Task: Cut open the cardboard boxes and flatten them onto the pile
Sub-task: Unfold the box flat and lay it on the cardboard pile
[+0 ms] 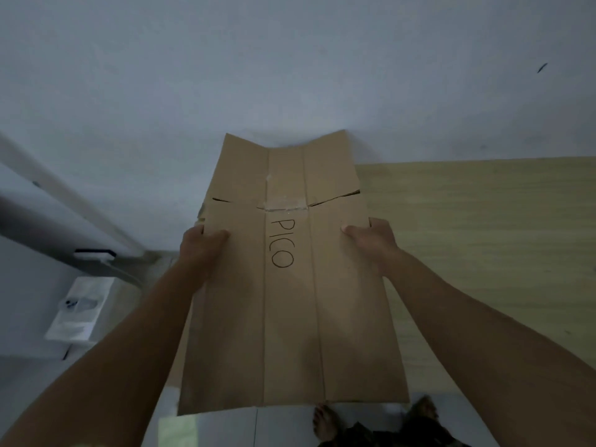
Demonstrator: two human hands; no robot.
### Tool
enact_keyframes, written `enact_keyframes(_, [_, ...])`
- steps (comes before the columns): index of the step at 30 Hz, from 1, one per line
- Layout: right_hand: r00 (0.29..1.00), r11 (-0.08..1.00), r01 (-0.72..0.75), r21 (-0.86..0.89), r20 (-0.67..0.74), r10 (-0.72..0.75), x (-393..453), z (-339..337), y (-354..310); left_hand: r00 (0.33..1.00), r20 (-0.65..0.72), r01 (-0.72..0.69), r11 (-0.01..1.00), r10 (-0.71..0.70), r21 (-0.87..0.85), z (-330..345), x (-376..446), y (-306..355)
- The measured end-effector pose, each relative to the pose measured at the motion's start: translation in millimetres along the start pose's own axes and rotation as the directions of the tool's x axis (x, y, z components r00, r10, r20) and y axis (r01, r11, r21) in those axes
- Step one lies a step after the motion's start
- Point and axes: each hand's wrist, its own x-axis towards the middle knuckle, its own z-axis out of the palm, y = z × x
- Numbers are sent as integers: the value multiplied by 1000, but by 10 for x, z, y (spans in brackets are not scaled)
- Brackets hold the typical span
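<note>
The two forearms came in from the bottom corners of the head view, nearest to the camera, and both reached up to one flattened cardboard box (pixel 290 301). The left hand (pixel 201 245) gripped its left edge with the thumb on top and the other fingers hidden behind the board. The right hand (pixel 371 241) gripped the right edge in the same way. Holding it at two opposite edges probably kept the wide sheet stretched and stopped it from folding again along its creases.

The box was held in the air in front of the person, tilted so that its top leaned toward the pale wall (pixel 290 75). The word "PICO" (pixel 282 243) was written by hand on the middle panel. Above it a strip of tape (pixel 285 206) remained on the seam, and the slits on both sides of it were open, so the cutting seemed finished for this box.

Behind the right hand stood a light wooden surface (pixel 483 253). On the left lay a white packet (pixel 80 308). A bare foot (pixel 324 421) stood on the floor below. The pile itself I could not see.
</note>
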Motion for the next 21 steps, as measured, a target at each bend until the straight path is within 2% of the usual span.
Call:
enact_keyframes(3, [997, 987, -5, -162, -72, -7, 98, 111, 99, 1000, -15, -5, 987, 7, 160, 176, 165, -229])
enact_keyframes(5, [995, 978, -31, -207, -99, 11, 148, 168, 163, 998, -63, 9, 923, 16, 384, 268, 206, -343])
enact_keyframes(7, [996, 974, -53, -221, -75, 38, 174, 215, 187, 996, -94, 37, 876, 9, 481, 286, 236, -447])
enact_keyframes(11, [994, 984, -102, -149, -46, 96, 241, 349, 296, 994, -12, 100, 896, -105, 432, 249, 424, -604])
enact_keyframes(15, [991, 986, -118, -117, -80, 109, 179, 540, 379, 985, -87, 171, 865, -147, 472, 205, 622, -711])
enact_keyframes(17, [991, 988, -104, -117, -100, 92, 130, 653, 376, 983, -78, 183, 874, -166, 449, 148, 719, -782])
enact_keyframes(21, [993, 964, -86, -251, -98, 63, 14, 899, 348, 992, -60, 124, 902, -109, 413, 83, 755, -867])
